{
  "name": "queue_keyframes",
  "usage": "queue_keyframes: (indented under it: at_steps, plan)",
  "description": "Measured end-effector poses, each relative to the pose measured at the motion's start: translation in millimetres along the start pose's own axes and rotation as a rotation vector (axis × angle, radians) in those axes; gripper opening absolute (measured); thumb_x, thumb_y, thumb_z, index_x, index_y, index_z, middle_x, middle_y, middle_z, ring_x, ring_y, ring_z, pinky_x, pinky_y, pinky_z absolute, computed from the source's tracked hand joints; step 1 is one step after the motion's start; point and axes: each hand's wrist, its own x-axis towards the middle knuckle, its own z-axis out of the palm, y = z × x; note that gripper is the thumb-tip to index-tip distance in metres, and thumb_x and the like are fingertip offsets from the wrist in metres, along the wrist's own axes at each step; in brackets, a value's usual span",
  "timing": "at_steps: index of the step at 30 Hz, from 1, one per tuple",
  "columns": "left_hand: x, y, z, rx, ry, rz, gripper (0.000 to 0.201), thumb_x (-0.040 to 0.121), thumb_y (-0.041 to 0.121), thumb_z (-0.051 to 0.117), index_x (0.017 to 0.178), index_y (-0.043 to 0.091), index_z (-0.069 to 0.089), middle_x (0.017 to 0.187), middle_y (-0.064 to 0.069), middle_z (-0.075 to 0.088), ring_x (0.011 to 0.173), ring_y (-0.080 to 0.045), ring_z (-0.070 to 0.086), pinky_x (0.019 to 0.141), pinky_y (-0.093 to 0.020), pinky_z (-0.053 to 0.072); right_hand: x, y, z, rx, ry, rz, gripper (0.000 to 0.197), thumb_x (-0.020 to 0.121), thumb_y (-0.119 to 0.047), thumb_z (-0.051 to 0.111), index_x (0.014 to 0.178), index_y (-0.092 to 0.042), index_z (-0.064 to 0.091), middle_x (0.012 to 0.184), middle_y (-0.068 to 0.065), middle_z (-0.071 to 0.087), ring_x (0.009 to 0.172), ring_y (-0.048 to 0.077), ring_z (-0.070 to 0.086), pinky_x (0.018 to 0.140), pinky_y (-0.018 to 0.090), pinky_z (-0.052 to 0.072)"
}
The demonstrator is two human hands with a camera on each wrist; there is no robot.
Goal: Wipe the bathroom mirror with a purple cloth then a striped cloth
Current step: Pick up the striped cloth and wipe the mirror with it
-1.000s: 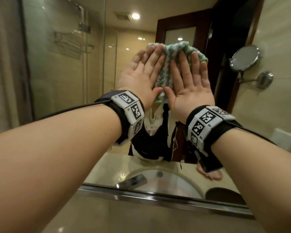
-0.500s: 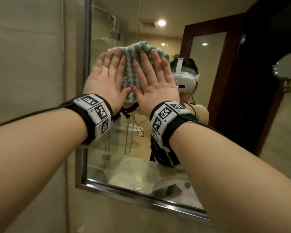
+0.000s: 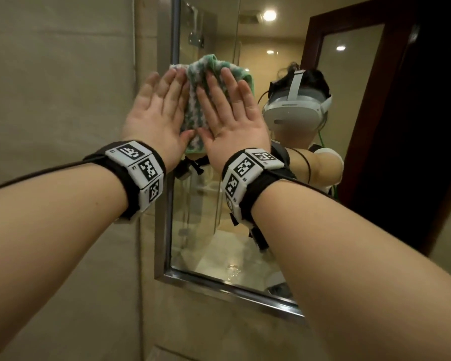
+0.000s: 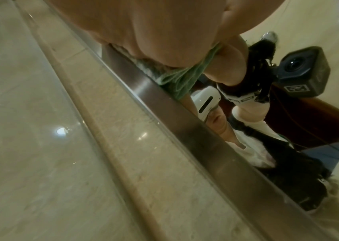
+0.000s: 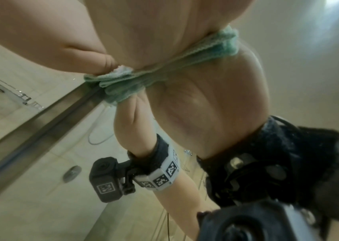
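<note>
The green-and-white striped cloth (image 3: 206, 69) is folded and lies flat against the bathroom mirror (image 3: 206, 230), right at the mirror's left edge. My left hand (image 3: 156, 110) and right hand (image 3: 229, 108) press on it side by side, fingers straight and spread, pointing up. The left hand's outer fingers reach past the steel mirror frame (image 3: 167, 217) over the tiled wall. In the left wrist view the cloth (image 4: 176, 79) bunches under my left palm (image 4: 154, 32) beside the frame (image 4: 185, 117). The right wrist view shows the cloth (image 5: 135, 81) squeezed between my right palm (image 5: 143, 32) and the glass. No purple cloth is in view.
A beige tiled wall (image 3: 63, 100) lies left of and below the mirror. The mirror reflects a glass shower screen, a dark wooden door frame (image 3: 362, 126) and a person with a white headset (image 3: 294, 110).
Both hands have slid the striped cloth leftward across the mirror, from its right part to its left edge. The left hand now overlaps the frame.
</note>
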Motion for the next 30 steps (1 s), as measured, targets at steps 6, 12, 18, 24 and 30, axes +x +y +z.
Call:
queue_keyframes:
  at_steps: [6, 12, 18, 24, 30]
  plan:
    - [-7.6, 14.6, -11.0, -0.139, -0.026, 0.002, 0.071, 0.092, 0.048, -0.004, 0.127, -0.006, -0.034, 0.147, -0.022, -0.031, 0.137, -0.033, -0.027, 0.106, -0.045, -0.022, -18.9, 21.5, 1.2, -0.025, -0.025, -0.053, 0.061, 0.098, -0.047, 0.009, 0.145, -0.020, -0.020, 0.153, 0.001, -0.024, 0.140, 0.022, -0.024, 0.103, 0.038, -0.027]
    - [-12.1, 50.7, -41.0, -0.247, 0.037, 0.079, 0.074, 0.093, 0.050, -0.001, 0.125, -0.006, -0.037, 0.140, -0.020, -0.039, 0.137, -0.032, -0.028, 0.107, -0.041, -0.022, -54.3, 65.5, -2.4, -0.024, -0.073, -0.015, 0.061, 0.097, -0.048, 0.007, 0.140, -0.021, -0.026, 0.152, -0.001, -0.027, 0.139, 0.021, -0.026, 0.103, 0.038, -0.029]
    - [-19.6, 102.8, -79.8, -0.334, 0.089, 0.169, 0.075, 0.094, 0.052, 0.003, 0.124, -0.002, -0.040, 0.129, -0.017, -0.047, 0.128, -0.027, -0.039, 0.106, -0.039, -0.024, -104.6, 118.9, 0.5, -0.035, -0.093, 0.072, 0.058, 0.093, -0.050, 0.001, 0.139, -0.023, -0.022, 0.144, -0.004, -0.031, 0.134, 0.014, -0.028, 0.106, 0.037, -0.027]
    - [-24.5, 147.3, -115.6, -0.378, 0.138, 0.209, 0.076, 0.094, 0.052, 0.003, 0.123, -0.003, -0.041, 0.129, -0.017, -0.048, 0.125, -0.026, -0.041, 0.105, -0.039, -0.024, -143.2, 164.9, 1.9, -0.049, -0.121, 0.137, 0.059, 0.091, -0.051, -0.002, 0.140, -0.025, -0.022, 0.143, -0.005, -0.033, 0.135, 0.013, -0.028, 0.110, 0.039, -0.021]
    - [-29.3, 193.8, -158.6, -0.387, 0.201, 0.308, 0.076, 0.094, 0.053, 0.006, 0.127, -0.002, -0.037, 0.147, -0.018, -0.034, 0.137, -0.030, -0.029, 0.108, -0.040, -0.021, -189.2, 210.1, -6.4, -0.077, -0.198, 0.240, 0.061, 0.089, -0.053, -0.002, 0.128, -0.027, -0.040, 0.129, -0.007, -0.052, 0.126, 0.012, -0.042, 0.106, 0.038, -0.029]
